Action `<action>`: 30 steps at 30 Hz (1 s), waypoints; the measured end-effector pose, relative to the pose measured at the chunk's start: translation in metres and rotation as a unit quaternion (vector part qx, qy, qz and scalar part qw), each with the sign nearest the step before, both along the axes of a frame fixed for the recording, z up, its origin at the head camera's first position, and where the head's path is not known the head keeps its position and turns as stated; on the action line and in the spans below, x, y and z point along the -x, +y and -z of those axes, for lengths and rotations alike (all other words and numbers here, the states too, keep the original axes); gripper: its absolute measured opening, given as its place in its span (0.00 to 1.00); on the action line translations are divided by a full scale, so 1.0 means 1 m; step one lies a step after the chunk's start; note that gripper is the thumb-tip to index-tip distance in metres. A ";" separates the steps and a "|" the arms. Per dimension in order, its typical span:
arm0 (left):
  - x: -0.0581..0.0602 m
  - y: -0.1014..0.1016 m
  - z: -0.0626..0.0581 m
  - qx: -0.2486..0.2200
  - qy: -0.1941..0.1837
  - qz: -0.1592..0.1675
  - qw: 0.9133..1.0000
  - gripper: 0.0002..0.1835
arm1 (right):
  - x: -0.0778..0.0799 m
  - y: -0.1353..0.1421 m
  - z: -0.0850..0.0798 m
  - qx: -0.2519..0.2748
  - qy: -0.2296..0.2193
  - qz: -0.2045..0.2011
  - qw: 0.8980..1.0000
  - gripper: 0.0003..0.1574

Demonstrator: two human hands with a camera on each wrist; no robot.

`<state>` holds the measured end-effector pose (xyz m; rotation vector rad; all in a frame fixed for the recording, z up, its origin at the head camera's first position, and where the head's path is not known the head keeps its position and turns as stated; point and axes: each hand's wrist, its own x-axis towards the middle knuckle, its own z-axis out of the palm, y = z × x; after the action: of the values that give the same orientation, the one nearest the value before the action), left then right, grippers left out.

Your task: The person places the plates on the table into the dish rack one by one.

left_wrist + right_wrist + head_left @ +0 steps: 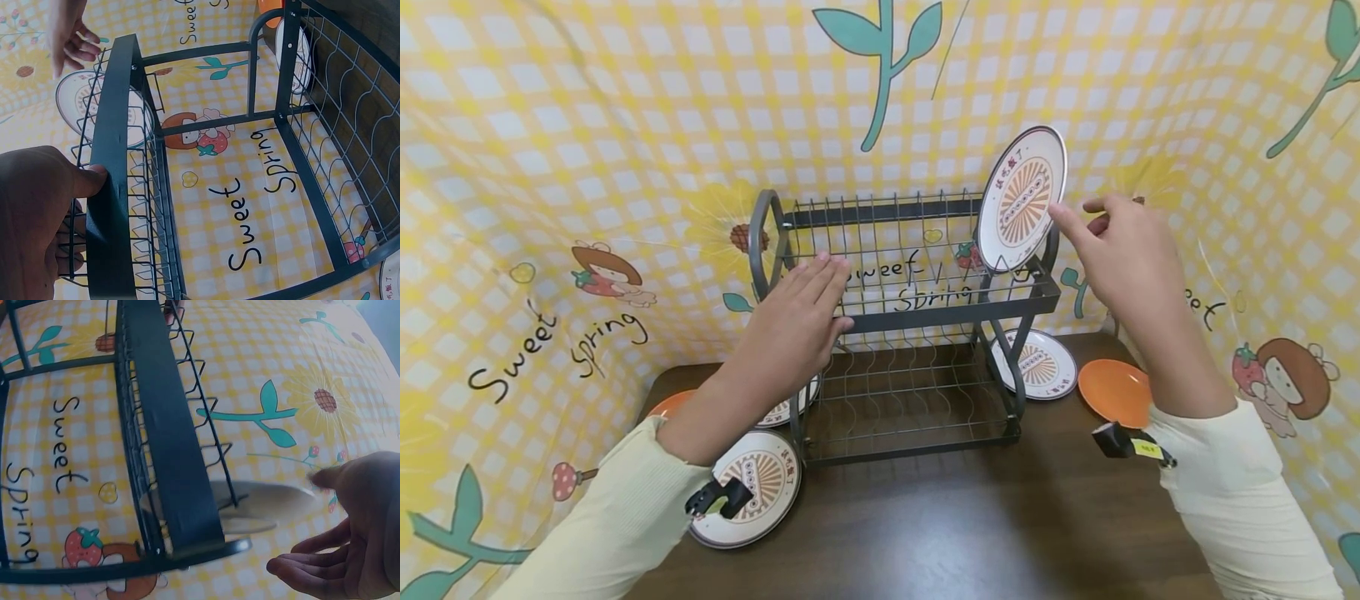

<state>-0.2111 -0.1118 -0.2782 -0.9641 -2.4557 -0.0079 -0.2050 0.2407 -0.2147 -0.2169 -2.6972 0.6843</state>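
A white plate with an orange ray pattern (1022,204) stands upright in the right end of the upper tier of a dark metal dish rack (947,312). My right hand (1131,258) is just right of this plate, thumb tip close to its rim. In the right wrist view the plate (269,497) appears edge-on in the wires, and the right hand (356,525) has its fingers spread with nothing between them. My left hand (797,321) grips the rack's upper front bar near the left end. The left wrist view shows its thumb on the bar (112,206) and its fingers behind the wires.
On the brown table (940,517), a patterned plate (1037,367) and an orange plate (1112,387) lie right of the rack. Another patterned plate (775,483) lies front left, with more plates partly hidden under my left arm. A yellow checked cloth (647,150) hangs behind.
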 end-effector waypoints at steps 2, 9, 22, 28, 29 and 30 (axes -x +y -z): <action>0.000 0.000 0.000 0.000 -0.001 0.000 1.000 0.33 | -0.005 0.006 0.005 0.003 0.010 -0.015 1.000 0.53; 0.000 0.001 -0.001 0.001 -0.005 -0.001 1.000 0.33 | -0.020 0.030 0.026 0.004 0.042 -0.040 0.998 0.47; -0.001 0.000 -0.002 0.005 0.000 -0.005 1.000 0.33 | -0.027 0.065 0.075 -0.010 0.013 -0.033 0.999 0.41; -0.001 0.001 -0.002 0.005 -0.001 -0.006 1.000 0.33 | -0.028 0.075 0.101 0.009 -0.022 -0.045 0.999 0.44; -0.001 0.001 -0.002 0.005 -0.001 -0.006 1.000 0.33 | -0.028 0.076 0.105 0.009 -0.024 -0.046 0.999 0.44; -0.001 0.001 -0.002 0.006 -0.002 -0.007 1.000 0.33 | -0.028 0.078 0.109 0.014 -0.027 -0.048 0.998 0.45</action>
<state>-0.2102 -0.1110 -0.2766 -0.9531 -2.4700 0.0105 -0.1771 0.3183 -0.3236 -0.1132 -2.7658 0.7538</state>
